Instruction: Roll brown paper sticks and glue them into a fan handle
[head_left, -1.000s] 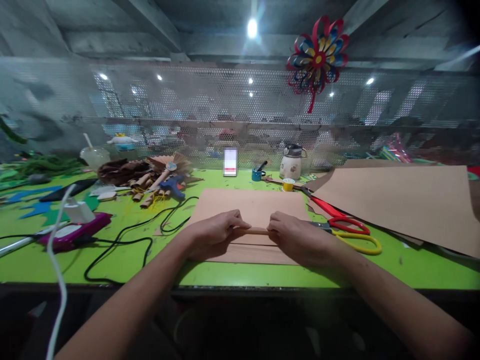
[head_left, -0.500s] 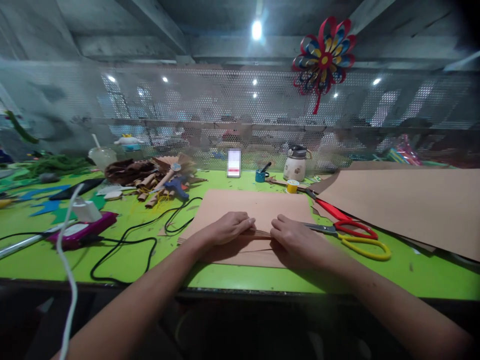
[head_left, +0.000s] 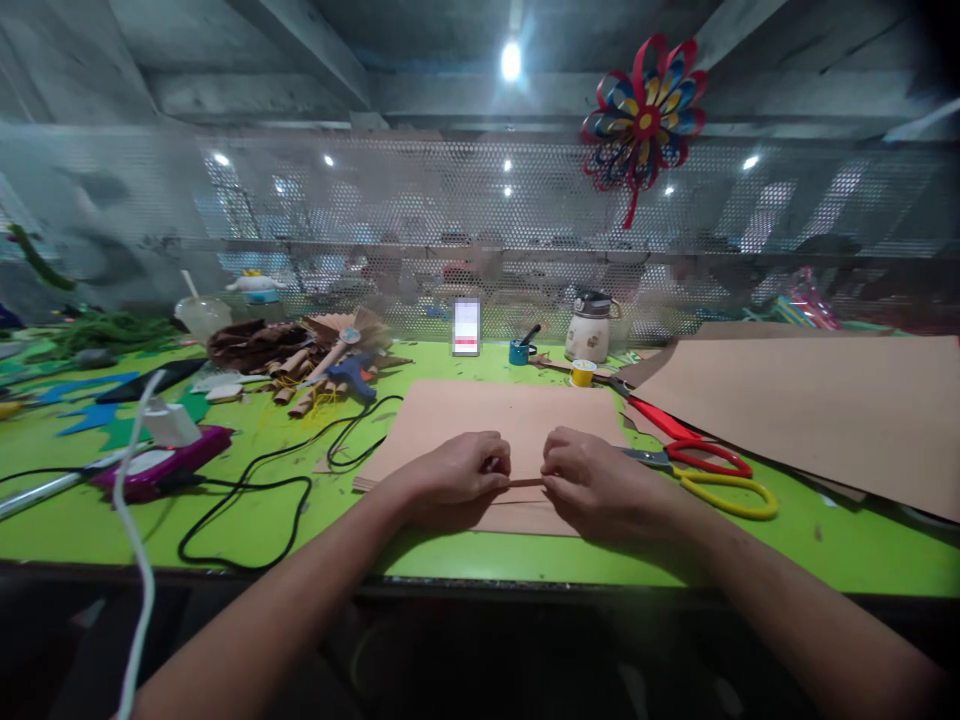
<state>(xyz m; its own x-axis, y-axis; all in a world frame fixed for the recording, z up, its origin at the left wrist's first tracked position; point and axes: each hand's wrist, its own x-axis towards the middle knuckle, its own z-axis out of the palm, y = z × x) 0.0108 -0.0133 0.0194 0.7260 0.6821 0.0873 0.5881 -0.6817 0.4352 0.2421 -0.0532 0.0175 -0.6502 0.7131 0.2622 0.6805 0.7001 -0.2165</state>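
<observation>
A sheet of brown paper (head_left: 499,415) lies on the green table (head_left: 300,520) straight in front of me, its near part folded into narrow pleats. My left hand (head_left: 457,470) and my right hand (head_left: 589,478) sit side by side on the pleated edge. The fingers of both hands are curled and pinch the top fold between them.
Red and yellow scissors (head_left: 697,465) lie right of my right hand. Large brown sheets (head_left: 817,405) cover the right side. A black cable (head_left: 255,490) loops on the left beside a magenta device (head_left: 161,462). A glue gun (head_left: 349,370), paper rolls, a phone (head_left: 466,326) and a jar (head_left: 589,328) stand behind.
Both hands pushed forward and flat over the pleats, then drew slightly back and curled into a pinch on the fold. The camera view shifted a little.
</observation>
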